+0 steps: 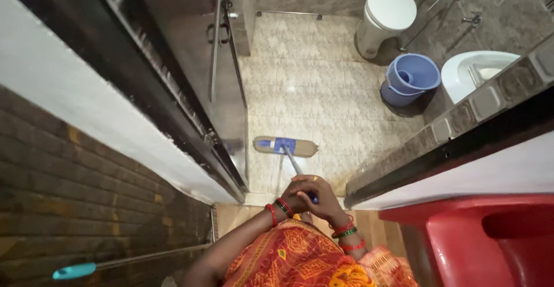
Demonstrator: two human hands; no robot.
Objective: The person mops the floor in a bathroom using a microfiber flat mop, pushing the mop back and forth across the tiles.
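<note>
Both hands (311,197) grip the mop handle (294,163), flat mop head (285,146) on the tiled floor (323,90).

The person wears a bright orange and red cloth (294,252) with yellow patterns. The left hand (291,200) has red and dark bangles (278,209) at the wrist. The right hand (317,197) has a gold ring (315,178), with red and green bangles (346,232) at its wrist.

Beige mop head (285,146) with blue centre plate; grey handle (294,163). Red and green bangles (346,229); orange patterned garment (300,258). Mottled beige floor tiles (323,90), blue bucket (411,79), white toilet (388,12), red plastic chair (479,241), teal-tipped pole (75,271).
</note>
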